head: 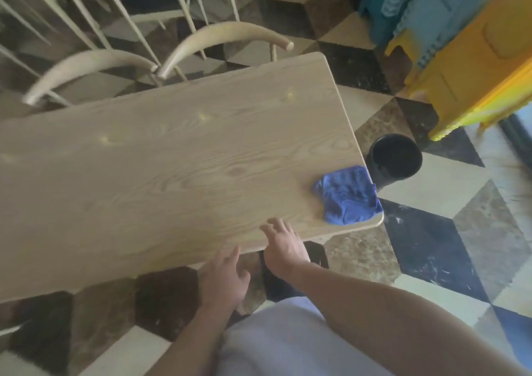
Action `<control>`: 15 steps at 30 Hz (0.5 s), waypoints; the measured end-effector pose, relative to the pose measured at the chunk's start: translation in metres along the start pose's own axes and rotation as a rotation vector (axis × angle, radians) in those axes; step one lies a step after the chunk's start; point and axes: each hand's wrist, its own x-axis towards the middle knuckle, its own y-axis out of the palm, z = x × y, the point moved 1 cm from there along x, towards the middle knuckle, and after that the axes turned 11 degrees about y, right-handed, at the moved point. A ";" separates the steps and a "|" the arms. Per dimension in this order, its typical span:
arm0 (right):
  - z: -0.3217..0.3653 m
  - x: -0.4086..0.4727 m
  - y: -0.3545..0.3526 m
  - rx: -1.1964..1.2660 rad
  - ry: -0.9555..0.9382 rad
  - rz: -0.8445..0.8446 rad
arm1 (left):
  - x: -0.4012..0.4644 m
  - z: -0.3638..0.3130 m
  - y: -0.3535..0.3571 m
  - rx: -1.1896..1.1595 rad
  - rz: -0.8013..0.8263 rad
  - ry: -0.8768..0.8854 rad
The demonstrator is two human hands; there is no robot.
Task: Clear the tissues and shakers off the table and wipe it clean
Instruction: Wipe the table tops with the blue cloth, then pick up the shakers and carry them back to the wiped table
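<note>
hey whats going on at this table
A person stands at a wooden table with both hands empty. The right hand is spread over the near edge, and the left hand hovers just below it. A crumpled blue cloth lies on the table's right corner, untouched. No tissues or shakers show on the tabletop. A black bin stands on the floor beside that corner.

Head camera looks steeply down, close over the table (172, 151).

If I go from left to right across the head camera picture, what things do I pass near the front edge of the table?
Left hand → right hand → blue cloth at the table corner → black bin on the floor.
</note>
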 end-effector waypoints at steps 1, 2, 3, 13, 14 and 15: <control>0.009 -0.005 0.007 -0.006 -0.006 0.033 | -0.007 0.010 -0.001 -0.040 -0.004 -0.016; 0.018 -0.011 0.014 -0.027 -0.015 0.068 | -0.016 0.021 -0.003 -0.104 -0.015 -0.056; 0.025 -0.017 0.021 -0.065 -0.023 0.103 | -0.026 0.032 -0.003 -0.187 -0.030 -0.109; 0.092 -0.046 0.096 -0.525 -0.160 0.294 | -0.205 0.162 0.037 -0.538 -0.075 -0.574; 0.102 -0.050 0.105 -0.547 -0.164 0.300 | -0.224 0.170 0.037 -0.548 -0.093 -0.583; 0.110 -0.052 0.116 -0.582 -0.166 0.303 | -0.240 0.183 0.045 -0.539 -0.091 -0.609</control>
